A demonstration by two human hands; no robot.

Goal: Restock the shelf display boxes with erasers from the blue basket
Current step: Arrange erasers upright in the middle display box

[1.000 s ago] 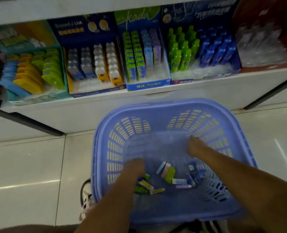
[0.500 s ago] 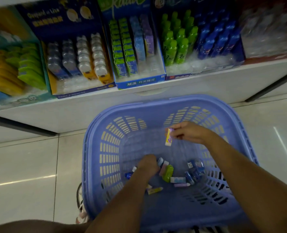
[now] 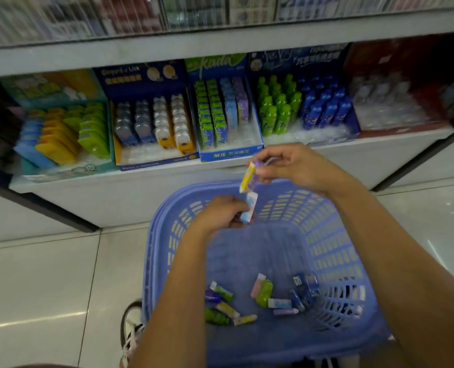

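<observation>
We have lifted both hands out of the basket (image 3: 326, 248), right hand (image 3: 296, 166) pinching a purple eraser (image 3: 248, 177), left hand (image 3: 219, 213) gripping a pale blue eraser (image 3: 249, 209), both near the display box (image 3: 231, 154), so shelving looks next

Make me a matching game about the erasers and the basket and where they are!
Things:
1. purple and yellow eraser
2. pale blue eraser
3. green bottle erasers
4. blue basket

Where or how:
a. has loose erasers lying in it
b. pinched in the left hand
c. standing in a display box
d. pinched in the right hand

Pairs: 1-d, 2-b, 3-c, 4-a.
</observation>
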